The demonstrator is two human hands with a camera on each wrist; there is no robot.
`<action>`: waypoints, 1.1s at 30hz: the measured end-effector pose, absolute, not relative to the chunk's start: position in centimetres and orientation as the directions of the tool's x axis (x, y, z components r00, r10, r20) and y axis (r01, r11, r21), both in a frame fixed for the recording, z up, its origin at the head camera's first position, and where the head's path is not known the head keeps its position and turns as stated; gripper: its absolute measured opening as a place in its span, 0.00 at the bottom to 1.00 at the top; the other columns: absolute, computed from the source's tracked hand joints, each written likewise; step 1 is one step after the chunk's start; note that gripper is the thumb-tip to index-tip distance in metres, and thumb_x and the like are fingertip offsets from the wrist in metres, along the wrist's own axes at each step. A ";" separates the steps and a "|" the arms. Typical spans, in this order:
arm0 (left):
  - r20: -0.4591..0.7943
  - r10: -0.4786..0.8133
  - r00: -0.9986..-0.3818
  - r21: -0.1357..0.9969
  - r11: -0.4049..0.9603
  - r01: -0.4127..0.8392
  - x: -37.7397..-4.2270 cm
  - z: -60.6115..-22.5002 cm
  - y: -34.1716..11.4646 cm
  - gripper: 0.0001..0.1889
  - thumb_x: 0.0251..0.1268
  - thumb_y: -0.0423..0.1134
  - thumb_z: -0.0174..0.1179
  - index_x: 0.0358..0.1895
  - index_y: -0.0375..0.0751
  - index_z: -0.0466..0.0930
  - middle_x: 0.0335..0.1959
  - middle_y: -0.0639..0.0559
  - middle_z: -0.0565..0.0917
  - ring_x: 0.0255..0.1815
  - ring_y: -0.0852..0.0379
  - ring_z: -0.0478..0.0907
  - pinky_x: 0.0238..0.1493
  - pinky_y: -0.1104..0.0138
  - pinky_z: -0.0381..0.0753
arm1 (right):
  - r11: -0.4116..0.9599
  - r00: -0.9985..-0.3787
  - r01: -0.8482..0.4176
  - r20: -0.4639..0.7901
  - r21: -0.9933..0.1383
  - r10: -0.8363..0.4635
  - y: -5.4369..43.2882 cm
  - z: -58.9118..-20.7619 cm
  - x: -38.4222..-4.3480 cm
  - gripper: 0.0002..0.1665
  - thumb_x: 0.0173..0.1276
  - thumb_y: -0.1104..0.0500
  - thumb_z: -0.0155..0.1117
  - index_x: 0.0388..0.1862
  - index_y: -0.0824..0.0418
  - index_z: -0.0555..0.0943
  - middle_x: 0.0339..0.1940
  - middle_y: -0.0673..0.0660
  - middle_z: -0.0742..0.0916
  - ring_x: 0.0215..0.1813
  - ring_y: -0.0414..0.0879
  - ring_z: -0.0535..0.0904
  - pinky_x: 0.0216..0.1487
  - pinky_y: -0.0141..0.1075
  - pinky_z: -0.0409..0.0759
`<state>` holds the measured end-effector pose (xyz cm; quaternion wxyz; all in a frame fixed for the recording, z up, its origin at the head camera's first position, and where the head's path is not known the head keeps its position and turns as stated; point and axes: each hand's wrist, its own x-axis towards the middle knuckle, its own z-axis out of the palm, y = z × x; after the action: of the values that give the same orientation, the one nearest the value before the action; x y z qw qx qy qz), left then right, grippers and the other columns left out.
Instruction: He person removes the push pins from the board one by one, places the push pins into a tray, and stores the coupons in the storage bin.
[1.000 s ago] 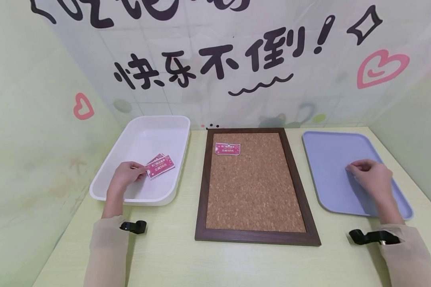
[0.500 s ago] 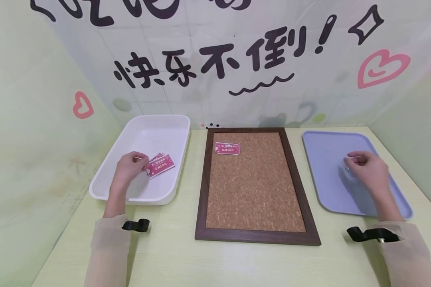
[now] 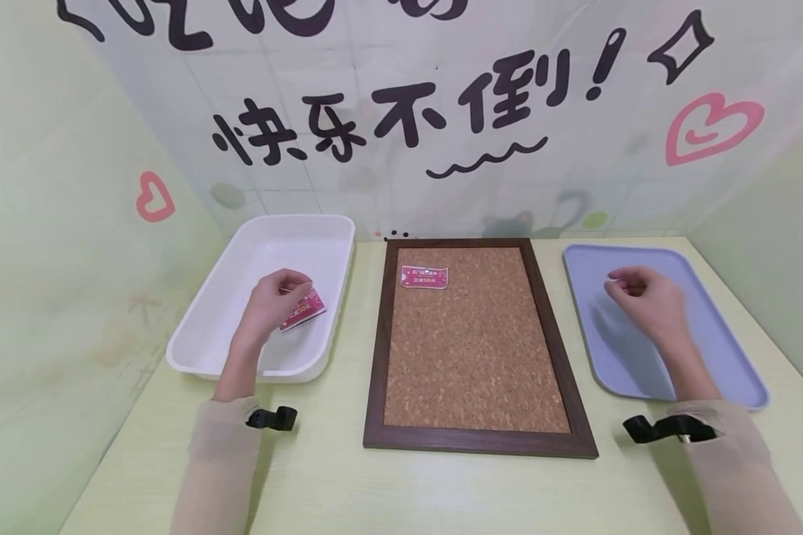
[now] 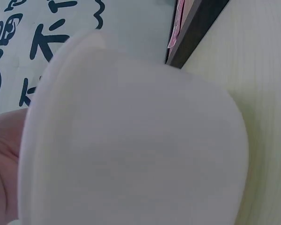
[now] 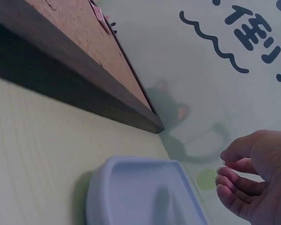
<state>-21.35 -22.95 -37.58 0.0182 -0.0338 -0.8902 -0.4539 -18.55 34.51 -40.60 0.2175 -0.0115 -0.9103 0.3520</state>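
In the head view my left hand (image 3: 274, 301) is over the white tray (image 3: 197, 338), its thumb and fingers pinched. A thin pale edge shows at those fingertips, apparently a coupon, mostly hidden by the hand. Pink coupons (image 3: 311, 310) lie below it in the tray, partly covered. My right hand (image 3: 652, 305) hovers above the blue tray (image 3: 716, 360), pinching a tiny clear thing that looks like a pushpin. Another pink coupon (image 3: 424, 278) is fixed at the upper left of the corkboard (image 3: 471, 349). Only part of the left hand (image 4: 4, 164) shows beyond the tray wall in its wrist view.
The corkboard's dark wooden frame (image 3: 482, 440) lies between the two trays on the pale table (image 3: 442, 498). Behind stands a wall sheet (image 3: 388, 193) with black lettering. The white tray's tall side (image 4: 140, 150) fills most of the left wrist view.
My left hand has risen and moved right across the coupons in the tray. My right hand has lifted off the blue tray and shifted left towards the corkboard. The pinned coupon is unmoved.
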 end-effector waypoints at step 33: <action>0.063 0.192 -0.979 0.862 0.485 0.151 -24.8 -37.6 -12.4 0.10 0.72 0.33 0.60 0.49 0.31 0.80 0.40 0.41 0.85 0.40 0.49 0.82 0.40 0.66 0.80 | 0.646 -0.937 -0.332 0.320 -0.688 -0.140 19.7 -39.8 -24.2 0.11 0.69 0.67 0.62 0.47 0.73 0.81 0.40 0.66 0.86 0.42 0.57 0.83 0.46 0.41 0.80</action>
<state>-24.78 -12.37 -37.63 -0.0207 -0.0995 -0.8614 -0.4977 -24.20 19.70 -39.76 0.1195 0.1312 -0.8993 0.3998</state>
